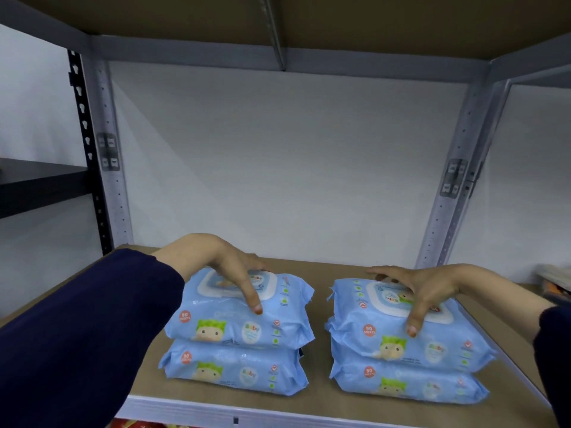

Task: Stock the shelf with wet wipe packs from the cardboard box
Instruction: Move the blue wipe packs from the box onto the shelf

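Clasping from above on the shelf [318, 396], the left hand [222, 261] has its fingers grasping the left top pack [234, 322], and the right hand [423, 285] fingers grasp the right top pack [401, 335].

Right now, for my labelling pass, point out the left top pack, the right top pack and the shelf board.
left top pack [230, 319]: head view, front face.
right top pack [392, 345]: head view, cartoon on front face.
shelf board [319, 273]: head view, bare patch towards the back.

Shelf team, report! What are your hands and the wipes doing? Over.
Left hand grips left top pack. Right hand grips right top pack. Both sit on lower packs, on shelf. Nothing blocking.
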### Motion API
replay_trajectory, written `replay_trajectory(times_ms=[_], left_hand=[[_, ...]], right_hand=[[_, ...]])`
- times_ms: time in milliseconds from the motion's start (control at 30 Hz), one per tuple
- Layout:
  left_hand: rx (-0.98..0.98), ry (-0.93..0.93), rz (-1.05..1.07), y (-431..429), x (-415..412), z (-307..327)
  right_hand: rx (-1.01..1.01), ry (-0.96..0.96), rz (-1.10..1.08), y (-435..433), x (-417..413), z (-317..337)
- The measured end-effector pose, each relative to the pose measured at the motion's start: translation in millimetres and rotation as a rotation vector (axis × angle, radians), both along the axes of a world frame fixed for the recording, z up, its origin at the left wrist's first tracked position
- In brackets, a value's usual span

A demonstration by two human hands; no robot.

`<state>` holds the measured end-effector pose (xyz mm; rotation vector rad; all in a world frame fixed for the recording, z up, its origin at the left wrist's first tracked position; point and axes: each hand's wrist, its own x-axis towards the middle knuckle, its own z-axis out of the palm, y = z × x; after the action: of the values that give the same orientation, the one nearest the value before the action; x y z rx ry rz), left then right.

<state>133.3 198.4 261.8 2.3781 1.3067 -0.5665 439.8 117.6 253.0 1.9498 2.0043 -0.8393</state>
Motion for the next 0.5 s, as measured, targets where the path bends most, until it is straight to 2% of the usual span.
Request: replay_trajectory(times_ms=[200,333,500], left_hand=[[0.105,-0.131,-0.035,-13.6,11.9,7.4],[0.235,-0.232,-0.122,-29.5,28.3,11.3],[0.279,-0.362,-0.187,-51.3,53.6,7.2]], right_hand=[[0.2,0.08,-0.031,-13.6,-1.2,11.4],[0.351,0.048,-0.017,-31.8,0.4,19.0],[0.441,0.038,-0.016,-63.5,4.1,18.4]])
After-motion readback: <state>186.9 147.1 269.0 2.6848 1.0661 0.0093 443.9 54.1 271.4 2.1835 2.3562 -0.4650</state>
